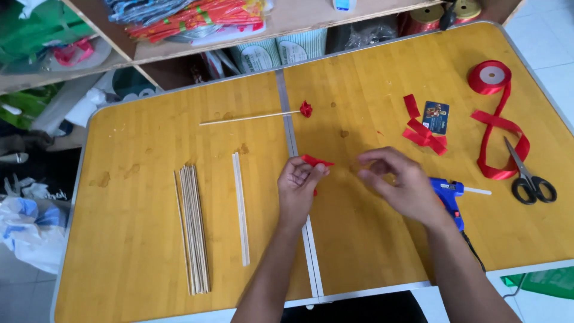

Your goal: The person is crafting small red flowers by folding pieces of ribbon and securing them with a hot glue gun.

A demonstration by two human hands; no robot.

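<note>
My left hand (301, 186) pinches a small folded piece of red ribbon (317, 161) above the middle seam of the yellow wooden table (137, 197). My right hand (399, 182) hovers just right of it, fingers curled and apart, holding nothing I can see. A blue glue gun (449, 194) lies right behind my right wrist. A thin stick tipped with a small red ribbon bud (306, 109) lies farther back.
A bundle of thin wooden sticks (193, 227) and white glue sticks (240, 206) lie at the left. Cut red ribbon pieces (423, 133), a small card (436, 117), a red ribbon spool (489, 77) with a loose tail, and scissors (529, 179) sit at the right. Cluttered shelves stand behind.
</note>
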